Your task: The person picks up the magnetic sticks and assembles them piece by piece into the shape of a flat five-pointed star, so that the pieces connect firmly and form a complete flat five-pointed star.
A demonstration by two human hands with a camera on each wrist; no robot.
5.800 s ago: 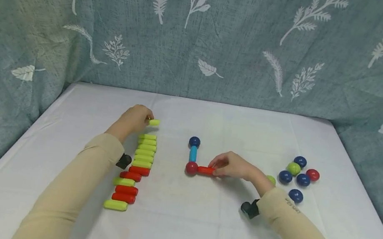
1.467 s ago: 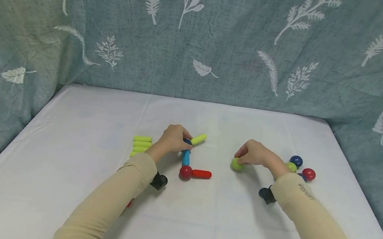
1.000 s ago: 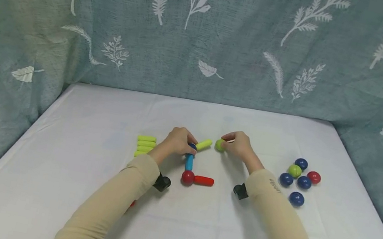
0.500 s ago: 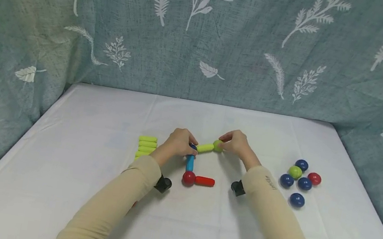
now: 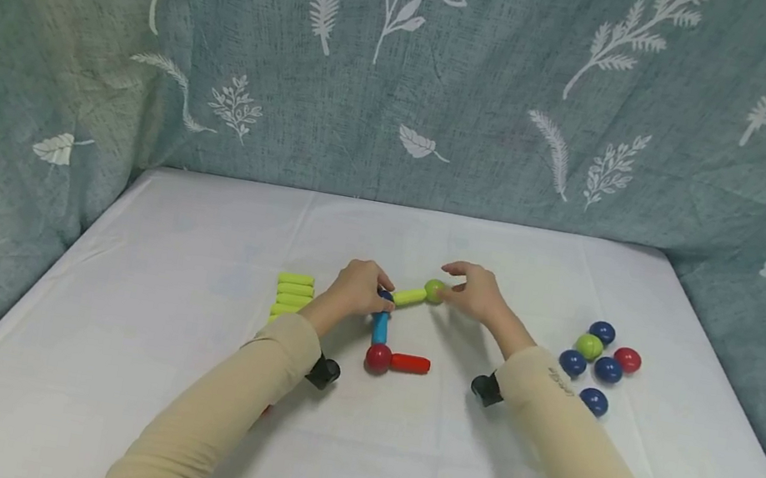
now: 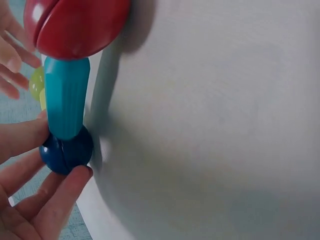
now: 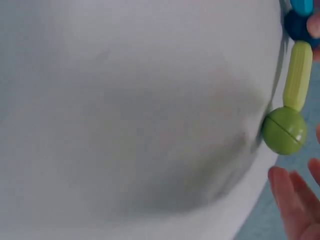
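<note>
My left hand (image 5: 354, 285) pinches a dark blue ball (image 6: 67, 152) between thumb and fingers. From that ball a light blue rod (image 5: 380, 328) runs toward me to a red ball (image 5: 378, 358), which has a red rod (image 5: 411, 364) pointing right. A yellow-green rod (image 5: 410, 297) slants out of the blue ball, with a green ball (image 7: 284, 131) on its far end. Beside the green ball is my right hand (image 5: 479, 293), fingers spread and holding nothing; the right wrist view shows a gap between fingertips and ball.
Left of the joined pieces lies a stack of yellow-green rods (image 5: 294, 289); my left sleeve hides most of the row's nearer rods. To the right sit several loose balls, among them a red ball (image 5: 627, 359) and a green ball (image 5: 589, 345). A patterned curtain (image 5: 410, 74) hangs behind the table.
The left hand brought a yellow-green rod from the row to the blue ball. The right hand left the red rod, carried a green ball to the rod's end, and has just let go.
</note>
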